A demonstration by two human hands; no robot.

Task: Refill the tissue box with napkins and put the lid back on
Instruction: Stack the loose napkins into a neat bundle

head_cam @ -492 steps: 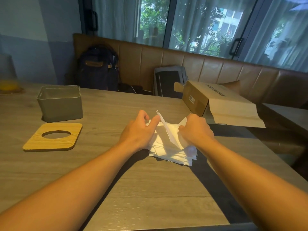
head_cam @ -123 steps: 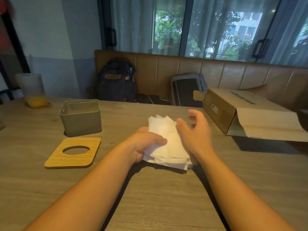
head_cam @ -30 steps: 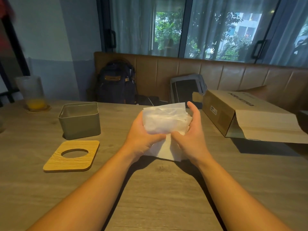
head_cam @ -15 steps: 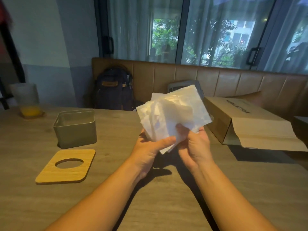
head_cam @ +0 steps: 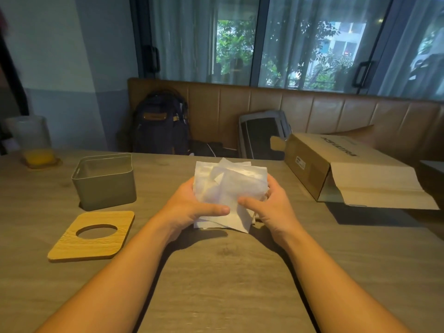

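Napkin stack (head_cam: pixel 230 188) between both hands (head_cam: pixel 233 207)

— What can't you make out?
— The fingers of the left hand (head_cam: pixel 189 207) and the right hand (head_cam: pixel 272 205) are mostly hidden behind the napkins (head_cam: pixel 230 186).
— Anything else?
— Both forearms (head_cam: pixel 115 275) are cut off at six o'clock. The cardboard box (head_cam: pixel 312 169) label, at three o'clock, is too small to read.

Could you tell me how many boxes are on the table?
2: the grey tissue box at left, behind the wooden lid; the cardboard box lying at right. None looks hidden.
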